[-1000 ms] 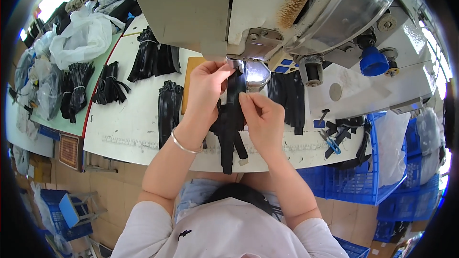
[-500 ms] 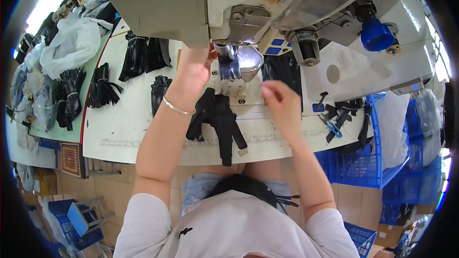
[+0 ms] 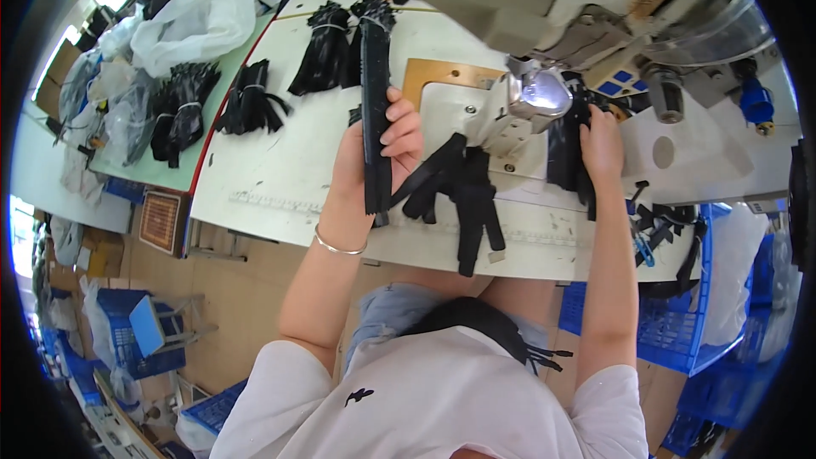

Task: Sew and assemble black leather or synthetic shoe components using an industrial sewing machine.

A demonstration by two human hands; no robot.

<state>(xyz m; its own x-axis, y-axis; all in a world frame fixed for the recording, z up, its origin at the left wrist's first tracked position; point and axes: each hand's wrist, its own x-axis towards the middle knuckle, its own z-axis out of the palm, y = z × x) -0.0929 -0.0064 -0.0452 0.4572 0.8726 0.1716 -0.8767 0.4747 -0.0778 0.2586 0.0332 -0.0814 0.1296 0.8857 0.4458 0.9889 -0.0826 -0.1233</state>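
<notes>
Upright in my left hand (image 3: 398, 136), left of the sewing machine's lit needle area (image 3: 544, 93), is a long flat black fabric strip (image 3: 374, 127). My fingers curl in behind its right edge. My right hand (image 3: 602, 149) reaches past the right of the machine head, its fingers bent at a stack of black strips (image 3: 565, 149); the fingertips are partly hidden. Several loose black strips (image 3: 476, 212) lie overlapping in front of the machine and hang over the table's near edge.
Tied black bundles (image 3: 325, 51) stand on the white table (image 3: 280, 153) at the left. Farther left are another bundle (image 3: 184, 110) and plastic bags (image 3: 195, 25). Blue-handled snips (image 3: 643, 251) and scraps lie at the right, near a blue crate (image 3: 671, 331).
My left hand has come out from under the machine head and now holds a black strip upright. My right hand has moved to the stack of strips. The view has shifted left.
</notes>
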